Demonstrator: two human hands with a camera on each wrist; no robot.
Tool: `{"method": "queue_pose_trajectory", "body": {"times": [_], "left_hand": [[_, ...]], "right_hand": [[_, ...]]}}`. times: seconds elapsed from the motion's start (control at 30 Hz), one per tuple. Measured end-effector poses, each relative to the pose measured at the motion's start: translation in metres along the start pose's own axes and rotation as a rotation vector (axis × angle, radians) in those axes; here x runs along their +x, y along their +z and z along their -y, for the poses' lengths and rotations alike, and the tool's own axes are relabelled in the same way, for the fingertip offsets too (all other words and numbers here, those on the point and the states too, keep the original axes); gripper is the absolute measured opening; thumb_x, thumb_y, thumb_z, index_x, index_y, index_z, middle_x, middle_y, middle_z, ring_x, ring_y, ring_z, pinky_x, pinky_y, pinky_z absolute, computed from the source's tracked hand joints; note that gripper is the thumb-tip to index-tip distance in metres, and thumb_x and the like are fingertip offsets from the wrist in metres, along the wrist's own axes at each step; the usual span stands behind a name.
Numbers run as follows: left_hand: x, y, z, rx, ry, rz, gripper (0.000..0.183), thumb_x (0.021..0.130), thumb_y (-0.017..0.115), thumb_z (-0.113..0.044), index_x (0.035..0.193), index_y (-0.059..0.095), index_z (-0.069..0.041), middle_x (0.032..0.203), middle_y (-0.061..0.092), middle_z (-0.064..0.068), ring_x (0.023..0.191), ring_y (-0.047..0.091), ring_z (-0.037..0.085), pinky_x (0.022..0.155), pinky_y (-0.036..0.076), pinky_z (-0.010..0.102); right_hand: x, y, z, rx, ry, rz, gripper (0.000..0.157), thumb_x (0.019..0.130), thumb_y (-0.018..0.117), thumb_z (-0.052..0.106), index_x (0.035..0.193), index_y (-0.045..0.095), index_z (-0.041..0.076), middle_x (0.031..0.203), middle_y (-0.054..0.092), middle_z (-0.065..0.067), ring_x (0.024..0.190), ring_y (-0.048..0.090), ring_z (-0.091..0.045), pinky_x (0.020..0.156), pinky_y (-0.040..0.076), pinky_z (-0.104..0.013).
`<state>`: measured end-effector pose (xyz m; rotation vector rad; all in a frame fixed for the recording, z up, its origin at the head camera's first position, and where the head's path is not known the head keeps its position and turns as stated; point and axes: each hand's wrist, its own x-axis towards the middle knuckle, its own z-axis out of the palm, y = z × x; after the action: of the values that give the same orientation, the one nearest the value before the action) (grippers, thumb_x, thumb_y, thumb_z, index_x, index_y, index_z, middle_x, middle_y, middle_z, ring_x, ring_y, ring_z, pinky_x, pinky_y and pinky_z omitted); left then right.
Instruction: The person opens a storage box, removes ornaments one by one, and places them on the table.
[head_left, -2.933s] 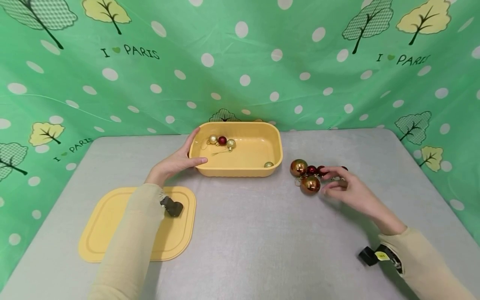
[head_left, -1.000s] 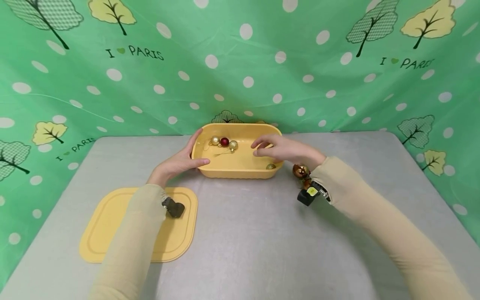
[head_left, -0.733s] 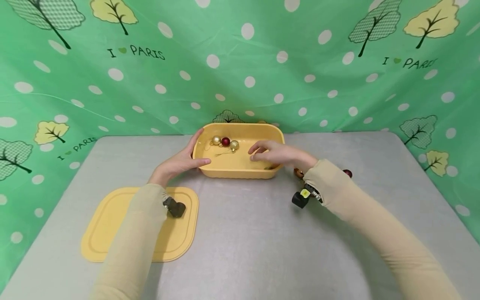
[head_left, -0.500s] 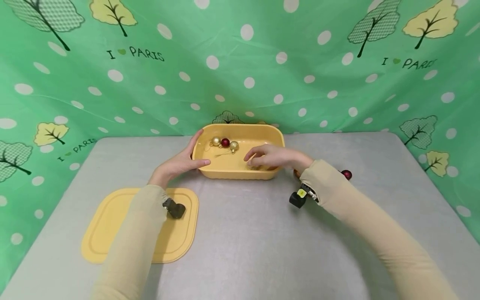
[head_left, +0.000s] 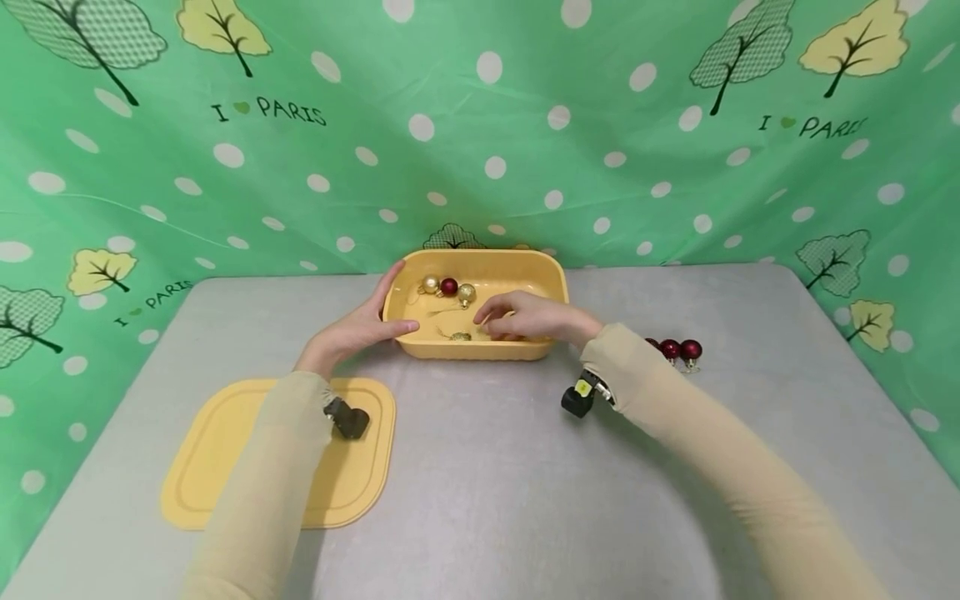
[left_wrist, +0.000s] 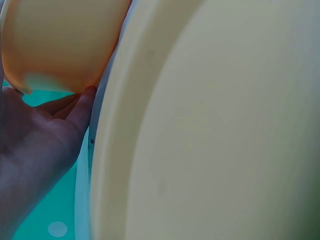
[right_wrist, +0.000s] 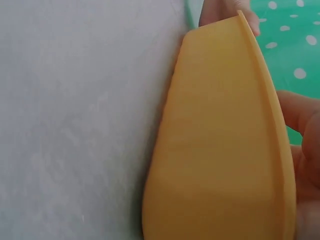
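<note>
At the back of the table stands a yellow box [head_left: 480, 350], with my left hand [head_left: 358, 327] gripping its left end, thumb on the front rim. The left wrist view shows that hand's fingers [left_wrist: 80, 110] against the box wall. My right hand [head_left: 525, 317] reaches over the right front rim, fingers loosely bent inside; its underside is hidden. Left of those fingers lies a gold glitter ball ornament [head_left: 460, 337] by the front wall. Further back in the box are a pale gold ball [head_left: 431, 284], a dark red ball [head_left: 448, 287] and another glittery gold ball [head_left: 466, 294].
Dark red ball ornaments [head_left: 670, 349] lie on the grey table [head_left: 480, 483] beyond my right sleeve, which hides the larger copper balls. A yellow lid [head_left: 352, 483] lies flat at the left, partly under my left forearm. A green curtain [head_left: 495, 125] hangs behind.
My right hand has moved left from the ornaments on the table into the box. The gold glitter ball has shifted left from the box's right front corner. My left hand keeps its grip.
</note>
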<state>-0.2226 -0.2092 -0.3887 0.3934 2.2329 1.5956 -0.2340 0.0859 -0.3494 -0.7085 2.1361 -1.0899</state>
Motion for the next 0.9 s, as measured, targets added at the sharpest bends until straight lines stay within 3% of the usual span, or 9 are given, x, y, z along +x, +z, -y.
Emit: {"method": "queue_pose_trajectory", "body": {"times": [0.2, 0.43, 0.73, 0.9], "left_hand": [[-0.001, 0.002, 0.001, 0.012, -0.007, -0.001, 0.104, 0.089, 0.069, -0.014, 0.155, -0.009, -0.033, 0.16, -0.012, 0.009, 0.144, 0.004, 0.031, 0.115, 0.007, 0.046], [-0.002, 0.0, 0.0, 0.001, -0.008, -0.002, 0.102, 0.089, 0.068, -0.015, 0.154, -0.007, -0.037, 0.16, -0.013, 0.006, 0.144, 0.003, 0.03, 0.114, 0.006, 0.047], [-0.001, -0.002, -0.003, -0.002, -0.006, -0.009, 0.102, 0.089, 0.068, -0.014, 0.154, -0.007, -0.037, 0.16, -0.011, 0.009, 0.144, 0.005, 0.032, 0.115, 0.005, 0.047], [0.0, -0.001, -0.002, 0.017, -0.013, -0.007, 0.102, 0.089, 0.069, -0.016, 0.154, -0.007, -0.037, 0.16, -0.011, 0.009, 0.144, 0.003, 0.031, 0.115, 0.004, 0.048]], "right_hand": [[0.011, 0.012, 0.005, -0.079, -0.074, -0.022, 0.033, 0.093, 0.059, 0.009, 0.124, 0.059, -0.002, 0.114, 0.064, -0.014, 0.102, 0.059, -0.02, 0.087, 0.047, -0.029], [0.025, 0.021, 0.012, -0.153, -0.024, 0.01, 0.029, 0.095, 0.058, 0.009, 0.123, 0.064, 0.003, 0.121, 0.063, -0.008, 0.113, 0.055, -0.018, 0.098, 0.041, -0.027], [0.035, 0.019, 0.011, 0.029, -0.045, -0.007, 0.027, 0.087, 0.061, -0.003, 0.113, 0.065, -0.004, 0.11, 0.065, -0.01, 0.105, 0.057, -0.019, 0.094, 0.043, -0.025], [0.034, 0.02, 0.007, 0.123, -0.04, -0.038, 0.023, 0.086, 0.064, -0.001, 0.109, 0.065, -0.002, 0.106, 0.064, -0.008, 0.102, 0.055, -0.018, 0.093, 0.042, -0.026]]}}
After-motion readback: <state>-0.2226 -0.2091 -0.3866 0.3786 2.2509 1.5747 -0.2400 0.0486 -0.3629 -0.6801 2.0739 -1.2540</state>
